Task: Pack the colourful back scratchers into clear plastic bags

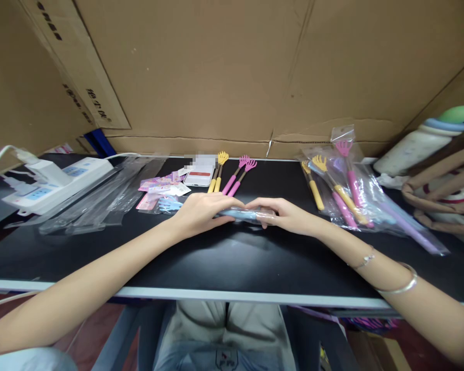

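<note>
A blue back scratcher [237, 213] lies crosswise in front of me, its clawed head out to the left and its handle inside a clear plastic sleeve. My left hand [203, 212] is closed around its middle, thumb below and fingers on top. At the right end, my right hand [280, 215] pinches the handle and the sleeve's plastic. Just beyond my hands lie two yellow back scratchers [218, 175] and two pink back scratchers [238, 176], unwrapped. Part of the blue shaft is hidden under my left hand.
Clear empty sleeves [100, 193] lie left, beside a white power strip [62, 180] with plugs. Pink cards [160, 188] and a phone [199, 172] are at centre-left. Several bagged back scratchers [346, 193] lie right, near a bottle [417, 141] and a brown-handled bag [444, 190]. Cardboard [232, 72] walls the back.
</note>
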`<state>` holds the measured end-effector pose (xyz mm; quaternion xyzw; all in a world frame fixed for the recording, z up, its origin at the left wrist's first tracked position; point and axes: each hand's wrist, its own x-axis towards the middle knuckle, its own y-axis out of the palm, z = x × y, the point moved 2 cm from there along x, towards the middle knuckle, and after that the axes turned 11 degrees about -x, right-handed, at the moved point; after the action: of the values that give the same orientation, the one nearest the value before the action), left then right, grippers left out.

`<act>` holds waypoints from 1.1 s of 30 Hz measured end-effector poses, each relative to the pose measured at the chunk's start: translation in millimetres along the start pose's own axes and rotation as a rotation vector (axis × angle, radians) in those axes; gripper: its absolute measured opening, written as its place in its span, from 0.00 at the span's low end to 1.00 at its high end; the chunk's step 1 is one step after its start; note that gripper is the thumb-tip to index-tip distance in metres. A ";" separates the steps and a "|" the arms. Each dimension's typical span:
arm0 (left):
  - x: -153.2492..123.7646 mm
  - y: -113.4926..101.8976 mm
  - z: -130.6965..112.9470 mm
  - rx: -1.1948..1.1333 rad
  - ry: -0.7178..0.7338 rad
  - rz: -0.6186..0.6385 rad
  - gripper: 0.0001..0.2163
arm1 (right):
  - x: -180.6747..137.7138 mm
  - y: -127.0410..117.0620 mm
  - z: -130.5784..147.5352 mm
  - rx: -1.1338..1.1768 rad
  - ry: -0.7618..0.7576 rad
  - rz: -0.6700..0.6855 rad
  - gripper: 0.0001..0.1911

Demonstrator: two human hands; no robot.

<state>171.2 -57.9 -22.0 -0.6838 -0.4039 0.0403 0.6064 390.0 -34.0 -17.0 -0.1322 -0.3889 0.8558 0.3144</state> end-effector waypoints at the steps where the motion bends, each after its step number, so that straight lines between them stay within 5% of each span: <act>1: -0.2 0.0 0.4 0.008 -0.010 -0.012 0.12 | 0.0 0.5 0.2 0.012 -0.004 0.002 0.22; 10: 1.7 -4.6 -0.4 0.002 -0.126 -0.020 0.16 | 2.5 3.9 0.4 0.229 -0.006 -0.048 0.22; 19: 1.9 -6.2 0.0 -0.035 -0.165 -0.011 0.12 | 2.4 3.5 1.3 0.149 -0.027 -0.096 0.20; 26: 3.5 -10.4 -5.7 0.099 0.049 -0.050 0.10 | -2.0 0.6 9.4 0.075 -0.036 -0.113 0.14; 33: 4.3 -16.9 -10.4 0.290 0.285 -0.193 0.09 | -7.3 5.3 26.8 -0.364 -0.323 -0.289 0.08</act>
<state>171.2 -64.7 -2.8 -0.5463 -0.3680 -0.0573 0.7503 380.7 -56.9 -3.3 0.0086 -0.5962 0.7282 0.3379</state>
